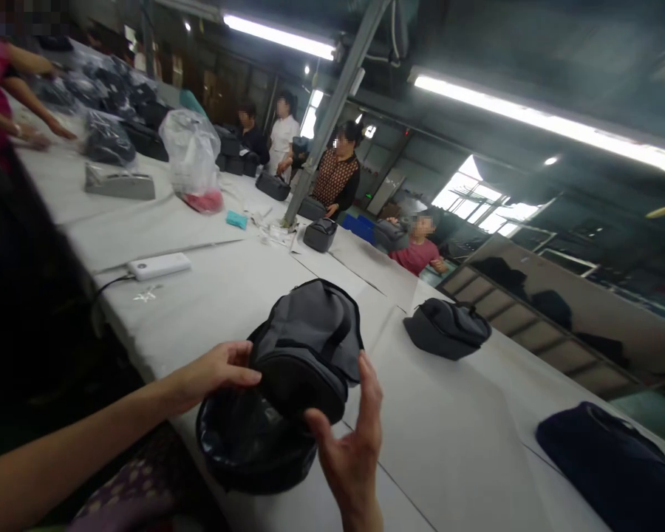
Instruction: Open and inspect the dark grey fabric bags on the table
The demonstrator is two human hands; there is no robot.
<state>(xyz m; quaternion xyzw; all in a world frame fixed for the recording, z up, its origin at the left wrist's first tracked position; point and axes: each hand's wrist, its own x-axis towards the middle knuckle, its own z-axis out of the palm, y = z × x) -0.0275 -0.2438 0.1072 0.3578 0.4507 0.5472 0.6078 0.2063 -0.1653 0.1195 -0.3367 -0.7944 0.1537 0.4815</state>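
Both hands are at the lower middle of the frame, on a gray bag (pixel 304 347) that rests near the front edge of the table (pixel 448 443). Left hand (pixel 213 373) has its thumb and fingers pinched on the dark rim of the bag's lid, at the left side; right hand (pixel 352 436) is open, palm turned upward, with the fingers spread against the right side of the bag and not closed around anything. It looks as if one hand keeps the lid lifted while the other steadies the body, so that the shiny black lining (pixel 244 436) of the open lower part faces the person.

From largest to smallest: the long table, covered in white cloth, runs from the lower right to the upper left of the frame, wide enough for several people to stand along it. At the lower right corner lies a dark blue piece of cloth or a bag (pixel 615 465); I cannot tell which. A second gray bag (pixel 448 327) sits closed at the right of the middle, apart from the first. A clear plastic sack (pixel 191 155) with something red inside stands at the upper left. A white power bank (pixel 159 266) with its cable lies left of the middle, near the table's edge. Other people (pixel 338 174) work at the far end.
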